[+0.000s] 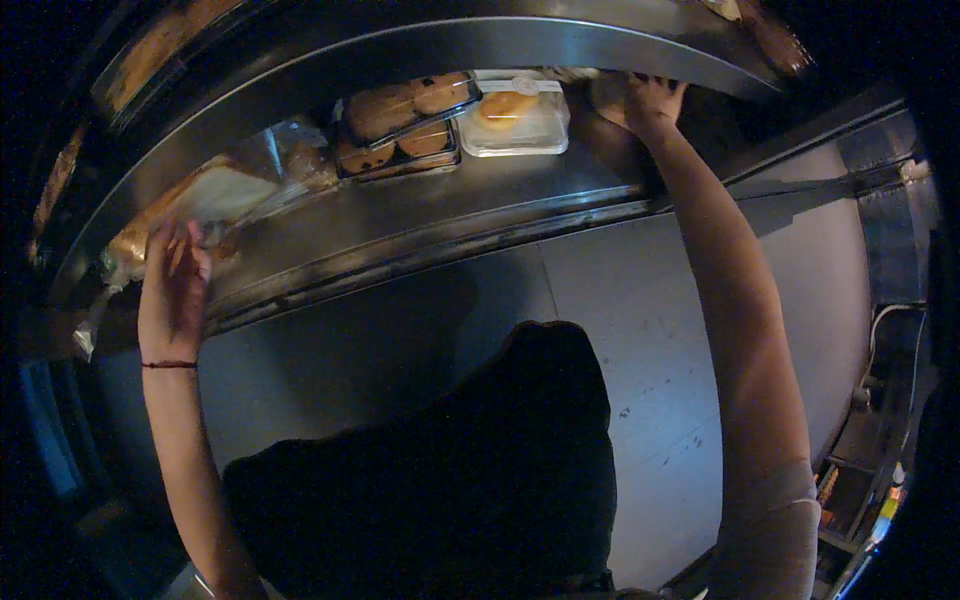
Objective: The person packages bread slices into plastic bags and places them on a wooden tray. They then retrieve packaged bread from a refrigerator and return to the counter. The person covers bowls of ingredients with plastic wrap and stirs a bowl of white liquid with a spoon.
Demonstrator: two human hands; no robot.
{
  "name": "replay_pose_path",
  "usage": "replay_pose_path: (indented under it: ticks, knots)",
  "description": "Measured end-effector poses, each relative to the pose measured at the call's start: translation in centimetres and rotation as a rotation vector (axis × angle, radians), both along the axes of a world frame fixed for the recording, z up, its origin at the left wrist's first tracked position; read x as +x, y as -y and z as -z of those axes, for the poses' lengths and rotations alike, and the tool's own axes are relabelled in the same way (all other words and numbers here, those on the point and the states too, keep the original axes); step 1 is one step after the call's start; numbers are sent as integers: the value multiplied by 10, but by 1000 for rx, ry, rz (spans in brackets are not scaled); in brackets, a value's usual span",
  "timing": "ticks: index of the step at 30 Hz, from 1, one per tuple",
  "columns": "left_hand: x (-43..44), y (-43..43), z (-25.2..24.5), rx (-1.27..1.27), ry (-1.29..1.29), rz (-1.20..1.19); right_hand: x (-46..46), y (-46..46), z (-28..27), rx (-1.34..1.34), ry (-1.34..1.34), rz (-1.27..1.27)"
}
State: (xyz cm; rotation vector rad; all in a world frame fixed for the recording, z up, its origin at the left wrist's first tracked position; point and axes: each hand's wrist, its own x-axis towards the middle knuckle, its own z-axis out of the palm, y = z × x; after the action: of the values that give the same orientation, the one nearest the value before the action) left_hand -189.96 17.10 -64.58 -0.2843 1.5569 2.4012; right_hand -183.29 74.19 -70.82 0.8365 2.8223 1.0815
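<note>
My left hand (178, 277), with a thin dark band at the wrist, is at the front of a bag of sliced bread (217, 196) on a metal shelf; whether it grips the bag is unclear. My right hand (656, 105) reaches under the upper shelf's edge at the right, its fingers spread against a roundish item (609, 101) too dark to name. Between my hands sit two stacked clear packs of dark-studded baked goods, the upper one (409, 105) tilted on the lower one (401, 154). Beside them stands a clear clamshell box (517, 124) with a golden bun inside.
The curved metal edge of an upper shelf (480, 45) overhangs the goods. Below the lower shelf's front rail (450, 232) lies a grey tiled floor (652, 375). At the right are a cable (874, 337) and a dark rack (847, 495) with small coloured items.
</note>
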Motion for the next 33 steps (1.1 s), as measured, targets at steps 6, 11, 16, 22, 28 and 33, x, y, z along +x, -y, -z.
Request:
replay_pose_path:
  ticks: [6, 11, 16, 22, 28, 33]
  knots:
    - [4, -7, 10, 19, 27, 6, 24, 32, 14, -193, -280, -114]
    - [22, -24, 10, 132, 93, 0, 16, 81, 46, -1272, -957, 71]
    - [40, -35, 9, 45, 137, -43, 16, 83, 44, -1962, -764, 593]
    - [56, -33, 5, 3, 167, -86, 37, 85, -1, -2362, -1340, 305]
    - [61, -35, 1, 21, 130, -50, 29, 115, -56, -2379, -1296, 78]
    - [65, -38, -6, 26, 150, -18, -23, 156, -59, -2335, -1110, 8]
